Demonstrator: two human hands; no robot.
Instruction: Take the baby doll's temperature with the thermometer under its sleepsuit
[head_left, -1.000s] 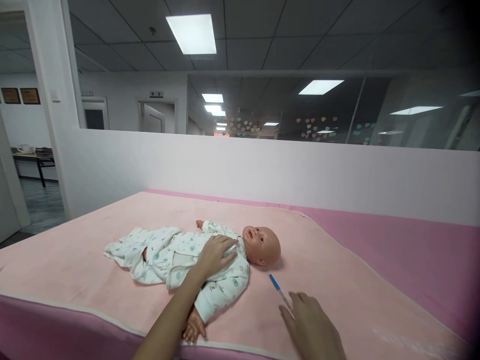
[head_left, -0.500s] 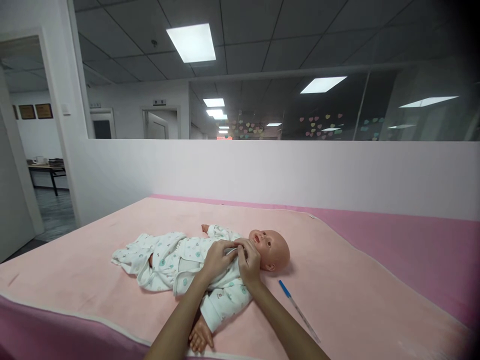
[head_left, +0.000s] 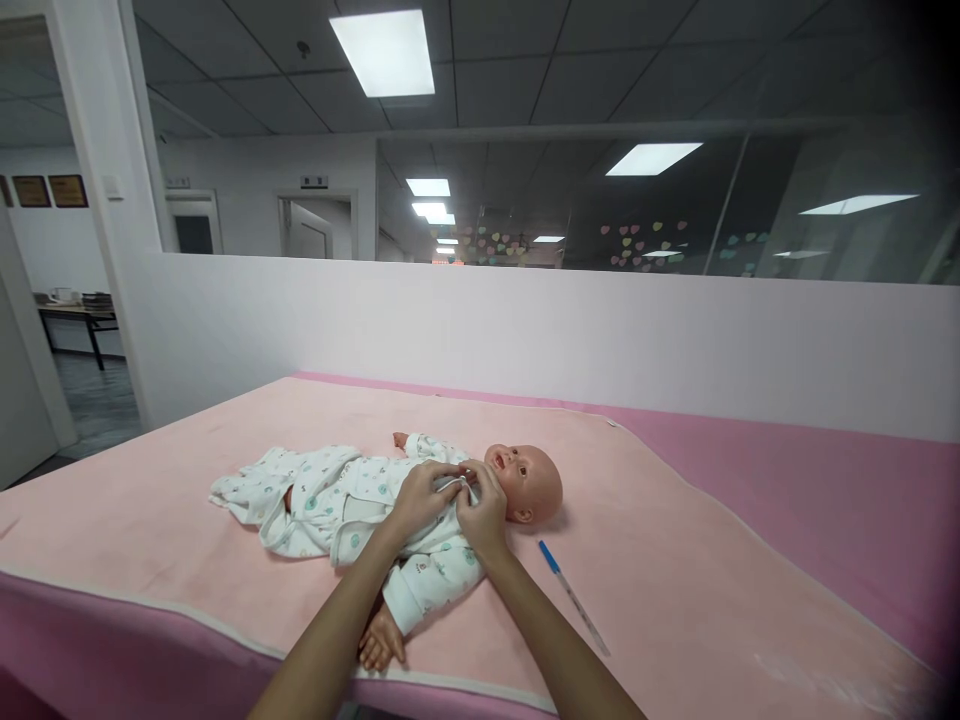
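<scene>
A baby doll [head_left: 534, 478] lies on its back with its head to the right, dressed in a white printed outfit [head_left: 315, 500]. Just below the doll's chin, my left hand [head_left: 424, 498] pinches the outfit near the collar. My right hand [head_left: 484, 505] meets it there, fingertips closed on the fabric beside the doll's neck. A thin edge of white cloth shows between the two hands. Whatever fastening may be under the fingertips is too small to make out. One doll arm reaches toward the near edge, under my left forearm.
A blue-capped pen [head_left: 574, 597] lies right of my right forearm. Beneath everything spreads a light pink cover [head_left: 712, 590] over a darker pink cloth [head_left: 787, 470]. A white half wall [head_left: 525, 330] with glass above stands behind; a doorway is at far left.
My view has tilted and shifted slightly, so the doll and pen appear a little higher and further left. Between my fingertips, a strip of the outfit's edge now shows.
</scene>
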